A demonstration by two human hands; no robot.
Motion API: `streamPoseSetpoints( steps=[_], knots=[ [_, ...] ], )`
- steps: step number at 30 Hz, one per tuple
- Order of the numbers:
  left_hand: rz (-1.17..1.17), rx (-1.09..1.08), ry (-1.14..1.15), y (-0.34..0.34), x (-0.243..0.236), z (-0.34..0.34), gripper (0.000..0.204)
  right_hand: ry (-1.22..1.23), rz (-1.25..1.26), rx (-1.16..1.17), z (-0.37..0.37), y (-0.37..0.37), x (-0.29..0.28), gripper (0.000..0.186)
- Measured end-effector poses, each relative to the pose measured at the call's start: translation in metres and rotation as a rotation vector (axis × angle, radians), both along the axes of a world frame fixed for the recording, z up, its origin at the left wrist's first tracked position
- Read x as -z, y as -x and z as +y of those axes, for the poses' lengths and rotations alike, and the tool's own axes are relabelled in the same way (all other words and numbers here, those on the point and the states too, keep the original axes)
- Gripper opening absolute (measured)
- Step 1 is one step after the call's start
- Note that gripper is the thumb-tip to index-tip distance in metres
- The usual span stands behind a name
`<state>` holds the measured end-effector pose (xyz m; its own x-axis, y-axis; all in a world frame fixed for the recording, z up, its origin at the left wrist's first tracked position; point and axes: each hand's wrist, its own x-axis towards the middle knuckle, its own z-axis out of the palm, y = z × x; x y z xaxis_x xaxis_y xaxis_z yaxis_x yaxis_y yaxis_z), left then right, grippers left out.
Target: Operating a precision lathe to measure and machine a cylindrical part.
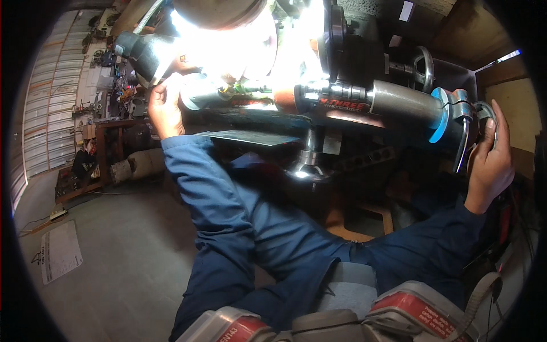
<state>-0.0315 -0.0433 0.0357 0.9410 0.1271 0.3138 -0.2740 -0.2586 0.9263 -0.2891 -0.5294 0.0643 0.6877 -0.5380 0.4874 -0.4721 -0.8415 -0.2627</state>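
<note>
Nearest camera: grey and red gear (399,316) at the lower edge, strapped low on the body, with a ribbed hose at its right.
Sleeves: blue (228,211), running up from the lower edge toward both hands.
Left hand (164,108): raised at upper left, fingers curled against a shiny metal cylinder (199,91) just under a glaring work lamp (142,51); whether truly gripping or only resting cannot be told through the glare.
Right hand (490,165): at far right, fingers wrapped over the rim of a small metal handwheel (484,114), grasping it.
Handwheel position: at the right end of a lathe tailstock (404,102), just beside a blue collar (440,114) and a hanging lever (462,142).
Tailstock: grey barrel lying level, drill chuck (336,92) at its left end pointing toward the brightly lit cylinder.
Below the machine: flat dark metal sheet (250,137) jutting out.
Left background: cluttered wooden bench (108,148), grey concrete floor (125,251), white printed sheet (60,251) lying on it.
</note>
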Motion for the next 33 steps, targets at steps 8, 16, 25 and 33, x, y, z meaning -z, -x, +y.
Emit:
streamPoseSetpoints(
  steps=[8, 16, 25, 33],
  knots=[
    [-0.023, 0.022, -0.010, -0.003, 0.004, -0.009, 0.016, 0.319, -0.346, -0.129, -0.010, 0.009, 0.028, 0.023],
    [-0.028, 0.006, 0.006, 0.004, -0.002, -0.006, 0.015, -0.029, 0.085, 0.031, -0.006, 0.000, -0.006, 0.027],
    [-0.016, -0.018, 0.002, 0.005, 0.000, -0.002, 0.014, -0.160, 0.361, 0.033, -0.025, -0.020, -0.027, 0.028],
    [-0.021, -0.025, 0.009, 0.006, 0.000, -0.003, 0.014, -0.218, 0.328, 0.027, -0.023, -0.019, -0.022, 0.028]
  ],
)
